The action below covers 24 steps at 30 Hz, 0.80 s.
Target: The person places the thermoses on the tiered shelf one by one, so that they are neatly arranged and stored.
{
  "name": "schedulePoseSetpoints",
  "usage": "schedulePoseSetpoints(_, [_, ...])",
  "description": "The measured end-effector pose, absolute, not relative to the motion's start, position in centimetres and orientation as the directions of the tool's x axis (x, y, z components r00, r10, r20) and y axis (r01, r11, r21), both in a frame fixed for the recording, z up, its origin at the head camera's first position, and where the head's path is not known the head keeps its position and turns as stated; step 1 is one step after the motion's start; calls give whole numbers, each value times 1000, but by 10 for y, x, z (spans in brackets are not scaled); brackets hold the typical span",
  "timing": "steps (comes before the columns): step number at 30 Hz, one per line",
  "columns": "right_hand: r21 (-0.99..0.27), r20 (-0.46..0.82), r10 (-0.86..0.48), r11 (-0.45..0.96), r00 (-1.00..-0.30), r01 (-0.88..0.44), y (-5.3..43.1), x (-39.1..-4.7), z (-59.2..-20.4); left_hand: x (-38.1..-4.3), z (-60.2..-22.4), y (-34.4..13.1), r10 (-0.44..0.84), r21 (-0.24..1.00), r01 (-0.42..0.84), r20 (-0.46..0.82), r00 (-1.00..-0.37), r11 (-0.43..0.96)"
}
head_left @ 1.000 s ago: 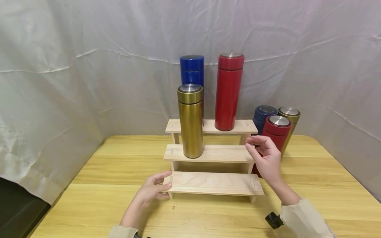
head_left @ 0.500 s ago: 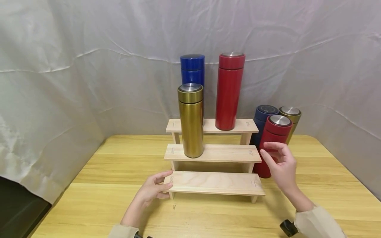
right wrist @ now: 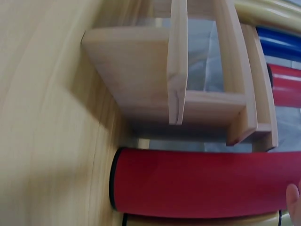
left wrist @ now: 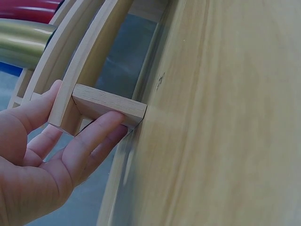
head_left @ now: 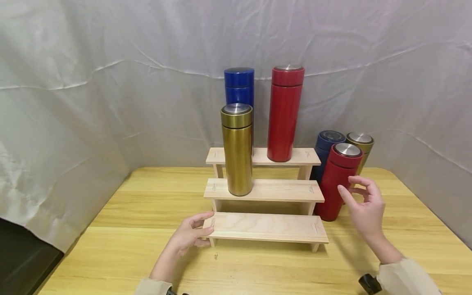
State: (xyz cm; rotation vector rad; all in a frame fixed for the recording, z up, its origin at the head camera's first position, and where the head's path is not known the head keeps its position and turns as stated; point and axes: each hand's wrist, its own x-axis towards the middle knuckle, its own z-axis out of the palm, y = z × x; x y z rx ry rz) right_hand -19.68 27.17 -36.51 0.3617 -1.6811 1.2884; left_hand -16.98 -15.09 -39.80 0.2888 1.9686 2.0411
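Observation:
My left hand (head_left: 187,234) grips the left end of the lowest step of a three-tier wooden display stand (head_left: 265,227). In the left wrist view its thumb lies at the board's edge and its fingers touch the stand's leg (left wrist: 110,103). My right hand (head_left: 368,211), thumb and fingers bent with a gap between them, is beside a red thermos (head_left: 333,192) standing on the table right of the stand. A fingertip (right wrist: 292,195) shows at that thermos in the right wrist view. A gold thermos (head_left: 237,159) stands on the middle step.
Blue (head_left: 239,88) and red (head_left: 285,114) thermoses stand on the top step. Behind the red thermos on the table are a dark blue one (head_left: 323,147) and another gold one (head_left: 363,143). A grey cloth (head_left: 166,102) hangs behind the wooden table (head_left: 147,213).
My right hand has moved rightward and slightly down, from over the stand's right end to the red thermos's right side. The left hand keeps its grip on the stand.

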Motion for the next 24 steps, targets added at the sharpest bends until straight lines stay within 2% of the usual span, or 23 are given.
schedulePoseSetpoints(3, [-588, 809, 319, 441, -494, -678, 306, -227, -398, -170, -398, -151, 345, 998, -65, -52, -937, -26])
schedulePoseSetpoints(8, [-645, 756, 338, 531, -561, -549, 345, -263, -431, -170, -398, -151, 345, 997, -67, -55, -937, -24])
schedulePoseSetpoints(14, [-711, 679, 350, 530, -645, -461, 338, -259, -419, -170, -398, -151, 345, 997, -71, -59, -937, -24])
schedulePoseSetpoints(20, [-781, 576, 326, 490, -750, -387, 350, -276, -436, -169, -398, -151, 342, 997, -76, -63, -938, -25])
schedulePoseSetpoints(24, [-798, 543, 302, 476, -784, -369, 349, -278, -438, -170, -398, -151, 343, 997, -73, -61, -937, -23])
